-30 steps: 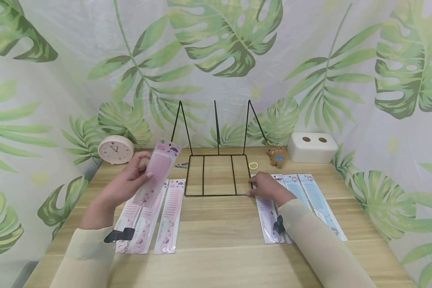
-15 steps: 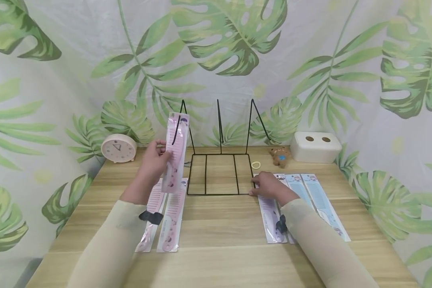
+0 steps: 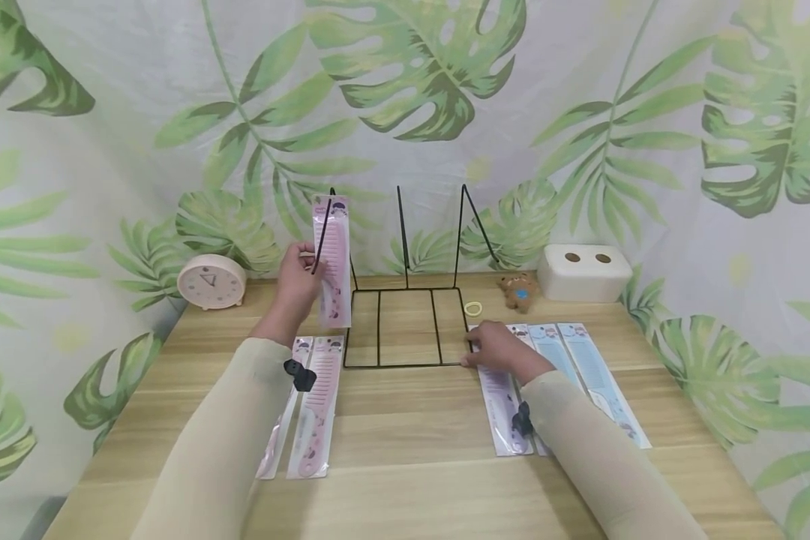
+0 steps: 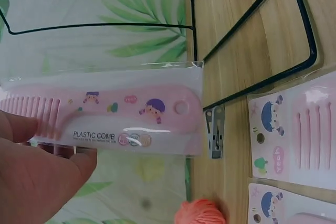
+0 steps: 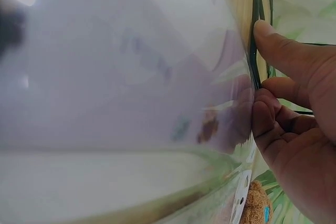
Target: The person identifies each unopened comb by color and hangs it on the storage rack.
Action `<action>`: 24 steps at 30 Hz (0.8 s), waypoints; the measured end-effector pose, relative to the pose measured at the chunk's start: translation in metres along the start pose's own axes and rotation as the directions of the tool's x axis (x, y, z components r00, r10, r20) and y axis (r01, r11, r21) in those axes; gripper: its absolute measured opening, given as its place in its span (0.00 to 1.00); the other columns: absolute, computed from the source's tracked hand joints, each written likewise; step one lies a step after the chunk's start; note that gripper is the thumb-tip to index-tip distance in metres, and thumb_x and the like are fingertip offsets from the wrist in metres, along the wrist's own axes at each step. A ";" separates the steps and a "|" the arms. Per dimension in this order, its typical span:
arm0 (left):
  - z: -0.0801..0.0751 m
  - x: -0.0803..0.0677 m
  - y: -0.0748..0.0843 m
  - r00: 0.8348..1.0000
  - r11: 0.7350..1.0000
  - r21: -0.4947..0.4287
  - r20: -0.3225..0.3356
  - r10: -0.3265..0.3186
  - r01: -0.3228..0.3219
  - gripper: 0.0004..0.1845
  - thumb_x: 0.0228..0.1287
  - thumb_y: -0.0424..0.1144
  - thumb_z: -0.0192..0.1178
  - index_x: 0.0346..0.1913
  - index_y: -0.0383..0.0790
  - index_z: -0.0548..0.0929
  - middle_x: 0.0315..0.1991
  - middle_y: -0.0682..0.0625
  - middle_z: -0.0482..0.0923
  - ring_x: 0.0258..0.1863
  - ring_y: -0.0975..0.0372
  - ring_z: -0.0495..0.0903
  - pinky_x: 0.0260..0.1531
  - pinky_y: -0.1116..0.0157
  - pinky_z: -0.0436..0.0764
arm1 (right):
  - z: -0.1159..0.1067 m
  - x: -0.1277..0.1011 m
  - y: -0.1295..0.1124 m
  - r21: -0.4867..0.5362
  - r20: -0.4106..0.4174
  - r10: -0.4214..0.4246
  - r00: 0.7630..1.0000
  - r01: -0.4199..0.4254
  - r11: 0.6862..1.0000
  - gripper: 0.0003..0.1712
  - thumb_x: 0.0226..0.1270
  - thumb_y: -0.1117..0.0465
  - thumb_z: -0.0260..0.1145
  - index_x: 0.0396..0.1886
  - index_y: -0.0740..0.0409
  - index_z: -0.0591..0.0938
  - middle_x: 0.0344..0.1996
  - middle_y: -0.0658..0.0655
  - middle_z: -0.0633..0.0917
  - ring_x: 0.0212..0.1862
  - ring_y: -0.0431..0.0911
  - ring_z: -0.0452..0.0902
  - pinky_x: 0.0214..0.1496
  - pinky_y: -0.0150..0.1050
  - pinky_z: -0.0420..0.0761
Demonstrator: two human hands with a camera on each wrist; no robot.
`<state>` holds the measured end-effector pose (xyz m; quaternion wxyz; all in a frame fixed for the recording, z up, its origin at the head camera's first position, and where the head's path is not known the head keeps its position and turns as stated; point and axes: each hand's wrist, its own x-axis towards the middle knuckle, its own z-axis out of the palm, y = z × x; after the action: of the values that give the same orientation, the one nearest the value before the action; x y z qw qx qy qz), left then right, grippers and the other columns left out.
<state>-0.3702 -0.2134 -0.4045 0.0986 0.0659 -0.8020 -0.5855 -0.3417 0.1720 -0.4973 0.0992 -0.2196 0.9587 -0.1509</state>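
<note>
My left hand [image 3: 295, 281] pinches a pink plastic comb in a clear packet [image 3: 335, 255], upright at the left hook of a black wire rack [image 3: 408, 289]. The hook's prong slopes down across the packet's front from its top end. In the left wrist view, thumb and fingers [image 4: 42, 177] hold the packet at the comb's teeth, its handle end [image 4: 180, 107] free. My right hand [image 3: 502, 349] grips the rack's front right corner, thumb and fingertips on the wire. A blurred purple comb packet [image 5: 131, 87] fills much of the right wrist view.
Packaged pink combs [image 3: 317, 405] lie at left; purple [image 3: 502, 412] and blue ones [image 3: 597, 375] at right. Behind stand a pink clock [image 3: 211, 282], a white box [image 3: 583, 274] and a brown bear [image 3: 518, 291], near a yellow ring [image 3: 472, 308]. A metal clip [image 4: 215, 132] lies by the rack.
My left hand has carried the pink comb packet right and up from over the other pink packets to the rack's left hook, turning it upright. The right hand has stayed on the rack.
</note>
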 end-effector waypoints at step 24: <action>0.012 0.027 -0.035 0.990 0.971 0.201 0.078 0.118 -0.132 0.11 0.85 0.41 0.52 0.55 0.34 0.72 0.44 0.41 0.73 0.44 0.51 0.73 0.42 0.58 0.76 | -0.001 0.001 0.002 0.000 0.004 -0.002 1.000 0.002 1.000 0.34 0.70 0.49 0.80 0.67 0.66 0.85 0.51 0.60 0.91 0.49 0.51 0.81 0.65 0.54 0.84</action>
<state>-0.3996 -0.2191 -0.4387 0.1015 0.0057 -0.8635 -0.4939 -0.3433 0.1731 -0.4975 0.1011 -0.2207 0.9583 -0.1505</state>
